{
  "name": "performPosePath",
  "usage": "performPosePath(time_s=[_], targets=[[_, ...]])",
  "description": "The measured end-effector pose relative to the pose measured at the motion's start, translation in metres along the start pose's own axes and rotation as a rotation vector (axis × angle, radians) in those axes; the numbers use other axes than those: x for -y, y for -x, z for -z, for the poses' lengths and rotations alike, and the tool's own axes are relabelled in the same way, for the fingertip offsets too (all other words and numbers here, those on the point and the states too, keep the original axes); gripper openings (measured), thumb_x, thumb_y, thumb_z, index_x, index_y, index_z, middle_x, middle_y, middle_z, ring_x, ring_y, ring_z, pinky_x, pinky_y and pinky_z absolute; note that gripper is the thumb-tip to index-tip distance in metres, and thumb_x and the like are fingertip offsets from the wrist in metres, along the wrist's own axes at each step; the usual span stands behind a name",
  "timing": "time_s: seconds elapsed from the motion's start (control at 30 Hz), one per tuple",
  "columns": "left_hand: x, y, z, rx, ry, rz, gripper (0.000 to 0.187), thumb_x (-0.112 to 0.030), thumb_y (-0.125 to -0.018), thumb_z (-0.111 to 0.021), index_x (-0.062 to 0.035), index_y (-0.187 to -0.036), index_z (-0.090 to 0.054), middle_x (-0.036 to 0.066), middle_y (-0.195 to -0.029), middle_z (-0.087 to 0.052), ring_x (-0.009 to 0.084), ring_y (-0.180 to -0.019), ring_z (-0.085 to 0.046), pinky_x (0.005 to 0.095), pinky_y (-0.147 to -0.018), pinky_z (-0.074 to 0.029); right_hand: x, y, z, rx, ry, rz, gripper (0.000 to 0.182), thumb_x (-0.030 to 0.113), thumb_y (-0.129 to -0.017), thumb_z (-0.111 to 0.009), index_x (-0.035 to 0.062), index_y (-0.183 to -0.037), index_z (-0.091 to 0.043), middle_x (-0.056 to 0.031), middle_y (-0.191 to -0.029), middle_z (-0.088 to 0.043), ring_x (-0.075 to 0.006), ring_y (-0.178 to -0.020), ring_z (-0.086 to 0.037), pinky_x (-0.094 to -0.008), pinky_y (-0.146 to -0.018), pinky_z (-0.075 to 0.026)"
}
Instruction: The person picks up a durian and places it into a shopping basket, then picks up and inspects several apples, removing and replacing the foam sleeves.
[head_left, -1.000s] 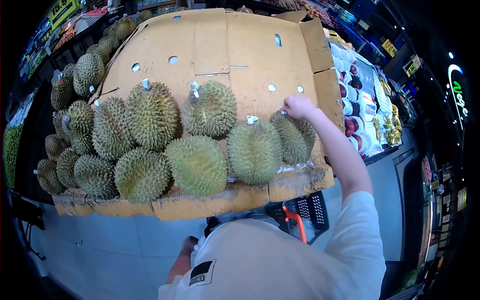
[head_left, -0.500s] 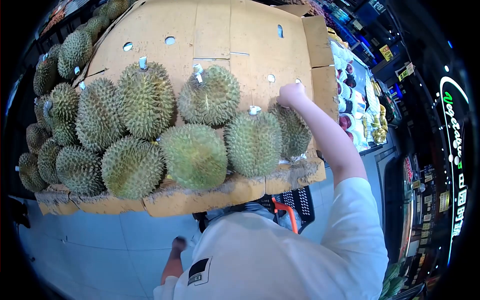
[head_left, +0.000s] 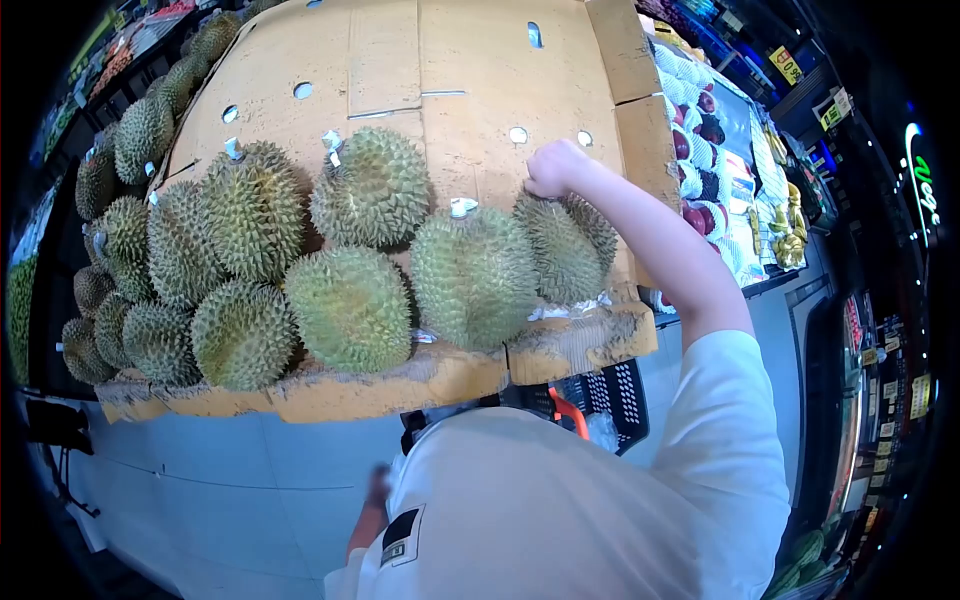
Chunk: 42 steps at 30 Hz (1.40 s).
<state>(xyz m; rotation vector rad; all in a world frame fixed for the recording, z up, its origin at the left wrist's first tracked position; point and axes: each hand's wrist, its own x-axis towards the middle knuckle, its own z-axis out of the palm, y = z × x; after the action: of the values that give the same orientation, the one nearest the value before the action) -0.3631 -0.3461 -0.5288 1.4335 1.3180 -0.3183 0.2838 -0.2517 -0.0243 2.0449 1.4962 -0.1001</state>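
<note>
Fingers closed, my right hand (head_left: 556, 168) is at the top of the rightmost front durian (head_left: 560, 250), where the stem would be; the stem itself is hidden by the hand. This durian stands tilted beside a large green durian (head_left: 472, 275) with a white-wrapped stem. Part of another durian (head_left: 593, 232) shows behind it, under my forearm. My left hand (head_left: 379, 482) hangs low beside my body, blurred and dark, with its fingers not distinguishable.
Several more durians (head_left: 348, 308) fill the left of the cardboard-lined stand (head_left: 480, 50). Net-wrapped fruit (head_left: 700, 150) lies on a display at the right. A black basket with an orange handle (head_left: 570, 412) is below the stand's front edge.
The durian at my right hand has shifted left and leans differently, uncovering another durian behind it. The whole view has moved slightly.
</note>
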Motion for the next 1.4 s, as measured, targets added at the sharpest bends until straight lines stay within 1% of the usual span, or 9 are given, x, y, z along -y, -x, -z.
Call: performPosePath(time_s=[0.1,0.13,0.27,0.7,0.77,0.83,1.1,1.23,1.4], targets=[[-0.021,-0.003,-0.013,0.187,0.718,0.226,0.048,-0.025,-0.074,-0.077,-0.0037,-0.116,-0.068,0.017,-0.116,-0.07,0.0253,-0.106,-0.067,0.0351,-0.093,-0.051,-0.01,0.004,-0.01,-0.06,-0.116,0.006,0.041,0.037,-0.087,-0.048,0.0045,-0.091,-0.073,-0.0164,-0.095,-0.072,-0.0341,-0.094,-0.068,-0.0449,-0.083,-0.053],[-0.016,-0.002,-0.01,0.083,0.196,0.057,0.048,-0.025,-0.074,-0.077,-0.0037,-0.116,-0.068,0.016,-0.116,-0.07,0.0252,-0.106,-0.067,0.0352,-0.093,-0.051,-0.013,0.006,-0.016,-0.129,-0.14,0.019,0.043,0.038,-0.089,-0.048,0.0035,-0.084,-0.072,-0.0178,-0.088,-0.071,-0.0354,-0.088,-0.068,-0.0463,-0.079,-0.053],[0.0,-0.007,-0.013,0.066,-0.051,0.038,0.044,-0.024,-0.077,-0.074,-0.0038,-0.116,-0.068,0.016,-0.116,-0.07,0.0249,-0.106,-0.067,0.0354,-0.093,-0.05,-0.019,0.037,-0.014,-0.146,-0.182,0.001,0.043,0.037,-0.089,-0.047,0.0021,-0.086,-0.072,-0.019,-0.091,-0.071,-0.0363,-0.088,-0.068,-0.0461,-0.079,-0.053],[-0.053,0.007,0.01,0.05,-0.038,-0.017,0.037,-0.027,-0.086,-0.063,-0.0067,-0.117,-0.069,0.014,-0.117,-0.07,0.0273,-0.108,-0.067,0.0371,-0.093,-0.051,-0.08,0.12,-0.126,-0.592,-0.482,-0.396,0.044,0.034,-0.091,-0.054,0.0055,-0.062,-0.069,-0.0206,-0.061,-0.063,-0.0396,-0.062,-0.065,-0.0479,-0.064,-0.054],[-0.082,0.013,0.021,0.071,-0.474,-0.168,0.038,-0.03,-0.082,-0.064,-0.0108,-0.114,-0.07,0.014,-0.116,-0.07,0.0308,-0.11,-0.066,0.0376,-0.093,-0.051,-0.073,0.13,-0.131,-0.618,-0.465,-0.442,0.045,0.035,-0.091,-0.054,0.0064,-0.061,-0.069,-0.0202,-0.061,-0.063,-0.0391,-0.062,-0.065,-0.0485,-0.063,-0.054],[-0.09,0.016,0.023,0.047,-0.441,-0.141,0.037,-0.032,-0.082,-0.064,-0.0123,-0.112,-0.071,0.014,-0.115,-0.07,0.0317,-0.11,-0.065,0.038,-0.093,-0.052,-0.068,0.14,-0.139,-0.687,-0.504,-0.489,0.045,0.034,-0.092,-0.054,0.0061,-0.06,-0.069,-0.0195,-0.059,-0.062,-0.0387,-0.059,-0.064,-0.0479,-0.061,-0.053],[-0.083,0.019,0.03,0.048,-0.35,-0.059,0.035,-0.031,-0.08,-0.065,-0.0143,-0.109,-0.073,0.013,-0.113,-0.071,0.0329,-0.108,-0.066,0.0393,-0.092,-0.052,-0.03,0.186,-0.145,-0.893,-0.473,-0.445,0.042,0.021,-0.092,-0.059,0.0037,-0.054,-0.06,-0.0152,-0.055,-0.059,-0.0347,-0.05,-0.059,-0.0431,-0.05,-0.046],[-0.065,0.014,0.029,0.079,-0.382,-0.057,0.037,-0.039,-0.091,-0.054,-0.0129,-0.113,-0.07,0.017,-0.114,-0.069,0.039,-0.108,-0.063,0.0454,-0.09,-0.051,-0.028,0.202,-0.157,-1.005,-0.547,-0.353,0.039,0.016,-0.093,-0.057,0.0044,-0.056,-0.056,-0.012,-0.054,-0.054,-0.0324,-0.049,-0.055,-0.0423,-0.049,-0.041],[-0.055,0.012,0.031,0.135,-0.412,-0.035,0.04,-0.04,-0.095,-0.047,-0.0112,-0.115,-0.067,0.02,-0.117,-0.067,0.041,-0.113,-0.06,0.0471,-0.092,-0.049,-0.017,0.226,-0.166,-1.083,-0.401,-0.272,0.031,0.008,-0.081,-0.066,0.0091,-0.054,-0.049,-0.0068,-0.051,-0.048,-0.0276,-0.045,-0.051,-0.0394,-0.046,-0.038]])
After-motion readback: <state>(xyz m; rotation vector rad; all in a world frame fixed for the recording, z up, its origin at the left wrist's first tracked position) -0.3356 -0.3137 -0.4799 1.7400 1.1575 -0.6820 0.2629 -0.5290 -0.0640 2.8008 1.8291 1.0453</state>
